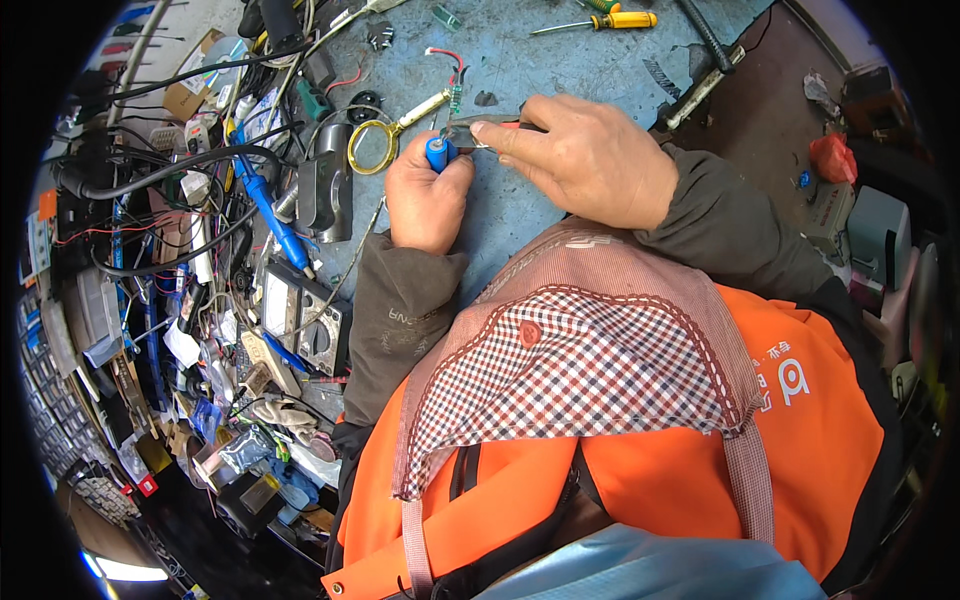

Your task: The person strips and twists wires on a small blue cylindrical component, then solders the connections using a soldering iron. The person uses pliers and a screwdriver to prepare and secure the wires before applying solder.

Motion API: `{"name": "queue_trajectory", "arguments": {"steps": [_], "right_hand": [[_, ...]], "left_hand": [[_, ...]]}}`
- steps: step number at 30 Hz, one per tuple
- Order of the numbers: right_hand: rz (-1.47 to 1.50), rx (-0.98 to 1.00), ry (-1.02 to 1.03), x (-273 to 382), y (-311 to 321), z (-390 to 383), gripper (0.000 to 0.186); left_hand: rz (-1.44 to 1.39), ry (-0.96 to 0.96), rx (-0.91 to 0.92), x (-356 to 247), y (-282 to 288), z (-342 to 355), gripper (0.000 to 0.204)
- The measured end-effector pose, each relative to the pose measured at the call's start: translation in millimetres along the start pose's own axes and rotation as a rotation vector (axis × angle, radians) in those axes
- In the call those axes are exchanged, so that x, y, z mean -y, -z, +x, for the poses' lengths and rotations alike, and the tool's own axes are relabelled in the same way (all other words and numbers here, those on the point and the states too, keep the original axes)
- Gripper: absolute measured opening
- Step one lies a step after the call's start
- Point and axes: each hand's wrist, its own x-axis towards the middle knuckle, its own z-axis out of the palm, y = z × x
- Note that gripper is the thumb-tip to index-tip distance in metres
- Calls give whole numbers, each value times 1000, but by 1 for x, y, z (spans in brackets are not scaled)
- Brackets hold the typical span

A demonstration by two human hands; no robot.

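Blue cylinder (441, 161), on the bench (590, 70): held over the blue-grey top, left of the right hand; a yellow screwdriver (625, 20) lies far and right.
Right hand (590, 160): fingers drawn narrow around a slim tool.
Left hand (428, 205): thumb and fingers wrapped around the cylinder's body.
Magnifier (372, 147): gold-rimmed, flat, just left of the left hand.
Slim tool (518, 126): red-and-black handle, metal end near the cylinder's top; probably working the metal there. Next move seems to call for a steady left grip and fine control.
Cylinder axis: exposed end faces up toward the viewer, body running down into the grip; exact tilt unclear.
Circuit board (455, 98): small, green, just beyond the cylinder; whether joined, I cannot tell.
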Motion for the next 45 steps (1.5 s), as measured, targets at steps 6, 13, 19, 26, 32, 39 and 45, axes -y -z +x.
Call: {"name": "queue_trajectory", "arguments": {"steps": [6, 13, 19, 26, 32, 39, 45], "right_hand": [[24, 26, 76, -16, 2, 5, 31], [255, -2, -246, 18, -14, -1, 31], [-81, -26, 50, -6, -4, 1, 42], [1, -13, 178, -25, -2, 15, 44], [-64, -35, 102, -16, 15, 11, 33], [-56, -83, -99, -72, 16, 22, 34], [-82, -53, -160, -71, 7, 35, 34]], "left_hand": [[-31, 8, -9, -2, -2, 1, 10], [26, -47, -54, 1, -4, -1, 7], [-103, 53, -7, 7, 1, 2, 10], [-111, 58, 19, 3, 4, 0, 10], [-170, 131, 14, 2, 8, -1, 15], [-343, 135, 48, 4, 16, 1, 19], [-403, 83, 26, 8, 13, 2, 21]]}}
